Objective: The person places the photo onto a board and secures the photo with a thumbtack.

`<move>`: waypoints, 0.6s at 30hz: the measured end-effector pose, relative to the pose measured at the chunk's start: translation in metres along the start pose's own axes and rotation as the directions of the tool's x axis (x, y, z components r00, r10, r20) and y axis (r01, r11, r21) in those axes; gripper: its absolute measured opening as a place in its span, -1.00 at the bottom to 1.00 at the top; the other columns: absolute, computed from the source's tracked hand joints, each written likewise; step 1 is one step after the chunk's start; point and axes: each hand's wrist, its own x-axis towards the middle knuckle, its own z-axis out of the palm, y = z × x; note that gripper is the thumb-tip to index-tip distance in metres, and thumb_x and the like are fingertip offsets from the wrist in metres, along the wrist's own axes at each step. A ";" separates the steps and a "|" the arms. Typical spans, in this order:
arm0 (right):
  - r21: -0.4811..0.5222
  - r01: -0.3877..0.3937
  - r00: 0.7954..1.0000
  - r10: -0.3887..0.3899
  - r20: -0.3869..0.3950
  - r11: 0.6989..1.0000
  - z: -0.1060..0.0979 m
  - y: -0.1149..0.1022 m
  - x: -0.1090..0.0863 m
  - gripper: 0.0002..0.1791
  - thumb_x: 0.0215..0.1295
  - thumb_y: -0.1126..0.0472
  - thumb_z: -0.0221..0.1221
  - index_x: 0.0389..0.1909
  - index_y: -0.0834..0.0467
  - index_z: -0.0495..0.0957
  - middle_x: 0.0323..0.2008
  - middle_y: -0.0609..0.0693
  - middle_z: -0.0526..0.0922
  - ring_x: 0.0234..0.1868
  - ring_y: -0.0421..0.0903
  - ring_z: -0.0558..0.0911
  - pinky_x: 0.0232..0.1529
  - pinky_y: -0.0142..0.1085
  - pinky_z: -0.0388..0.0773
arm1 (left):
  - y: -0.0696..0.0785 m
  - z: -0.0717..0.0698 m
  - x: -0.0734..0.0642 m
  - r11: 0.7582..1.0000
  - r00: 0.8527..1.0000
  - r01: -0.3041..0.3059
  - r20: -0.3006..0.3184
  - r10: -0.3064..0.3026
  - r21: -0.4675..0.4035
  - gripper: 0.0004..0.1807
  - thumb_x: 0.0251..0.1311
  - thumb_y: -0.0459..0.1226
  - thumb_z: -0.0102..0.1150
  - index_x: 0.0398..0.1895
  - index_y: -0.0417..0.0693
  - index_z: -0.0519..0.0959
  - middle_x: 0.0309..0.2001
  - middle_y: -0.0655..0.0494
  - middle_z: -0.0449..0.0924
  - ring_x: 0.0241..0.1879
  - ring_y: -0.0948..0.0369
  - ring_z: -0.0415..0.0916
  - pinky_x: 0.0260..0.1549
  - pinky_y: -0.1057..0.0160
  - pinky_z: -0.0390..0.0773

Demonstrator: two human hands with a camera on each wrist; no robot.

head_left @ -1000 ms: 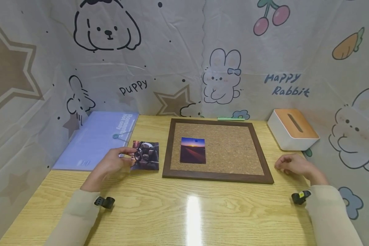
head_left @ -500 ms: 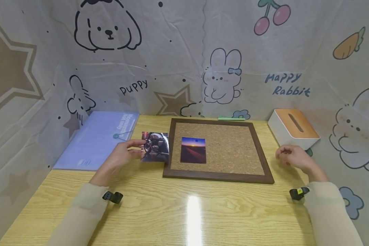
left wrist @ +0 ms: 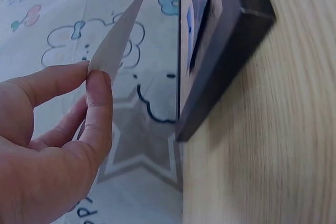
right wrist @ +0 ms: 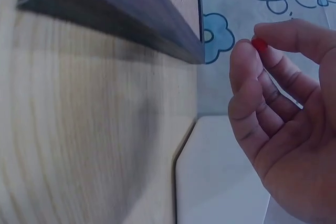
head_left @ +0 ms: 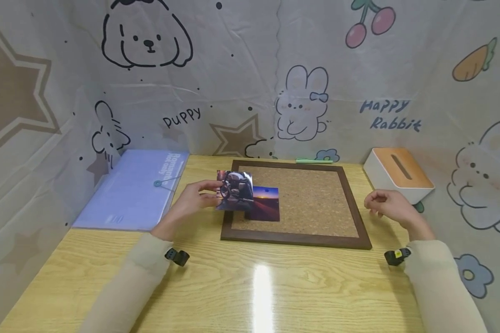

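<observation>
My left hand point(head_left: 193, 196) pinches the left edge of a glossy photo point(head_left: 236, 190) of a car interior between thumb and fingers. The photo is raised above the left side of the wood-framed corkboard point(head_left: 316, 201). In the left wrist view its pale back point(left wrist: 118, 45) faces the camera. It overlaps a sunset photo point(head_left: 267, 210) lying on the cork, which has a small dark blue dot near its top. Right of the frame, my right hand point(head_left: 393, 208) is raised above the table. Thumb and index finger pinch a small red pushpin point(right wrist: 259, 44), mostly hidden by the fingertips.
A lilac document folder point(head_left: 129, 189) lies at the back left. Behind the board is a green pen point(head_left: 314, 161). A white tissue box with a wooden lid point(head_left: 400, 169) stands at the right, just behind my right hand. Printed cloth hangs around the wooden table point(head_left: 216, 286).
My left hand has carried the car photo rightward and away from me, from beside the folder to over the board's left edge. My right hand has risen and shifted slightly left.
</observation>
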 end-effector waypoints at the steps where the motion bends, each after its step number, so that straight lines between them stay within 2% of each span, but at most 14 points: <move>1: 0.001 0.002 1.000 -0.002 -0.002 1.000 0.001 -0.002 0.001 -0.68 0.49 0.09 0.09 -0.05 0.31 0.52 -0.27 0.17 0.67 -0.38 -0.07 0.63 -0.36 -0.22 0.62 | 0.001 0.003 0.002 1.000 1.000 -0.007 0.002 0.007 -0.001 -0.45 0.27 -0.39 0.27 0.34 -0.20 0.45 0.29 -0.23 0.48 0.16 -0.09 0.58 0.01 0.18 0.66; 8: 0.019 0.024 1.000 -0.024 -0.016 1.000 0.004 -0.017 0.008 -0.67 0.48 0.10 0.12 -0.04 0.33 0.52 -0.32 0.21 0.66 -0.42 -0.10 0.62 -0.34 -0.19 0.65 | 0.009 0.029 0.013 1.000 1.000 0.012 0.011 -0.012 -0.003 -0.46 0.21 -0.34 0.33 0.30 -0.05 0.52 0.20 -0.13 0.53 0.03 0.05 0.60 -0.03 0.19 0.61; 15: 0.002 0.049 0.999 -0.049 -0.020 0.999 0.007 -0.031 0.016 -0.67 0.46 0.09 0.16 -0.09 0.33 0.60 -0.28 0.20 0.70 -0.36 -0.11 0.66 -0.23 -0.14 0.68 | 0.015 0.057 0.026 0.998 0.999 -0.021 0.028 0.020 0.052 -0.48 0.19 -0.31 0.34 0.27 0.00 0.55 0.14 -0.06 0.58 0.04 0.05 0.56 -0.04 0.16 0.62; 18: 0.016 0.051 0.999 -0.051 -0.013 0.999 0.008 -0.037 0.019 -0.68 0.45 0.15 0.17 -0.04 0.35 0.60 -0.22 0.26 0.73 -0.30 -0.04 0.72 -0.18 -0.13 0.70 | 0.020 0.070 0.032 1.000 0.999 -0.020 0.041 0.019 0.013 -0.47 0.17 -0.33 0.34 0.26 -0.01 0.55 0.14 -0.04 0.59 -0.04 0.10 0.60 -0.10 0.18 0.63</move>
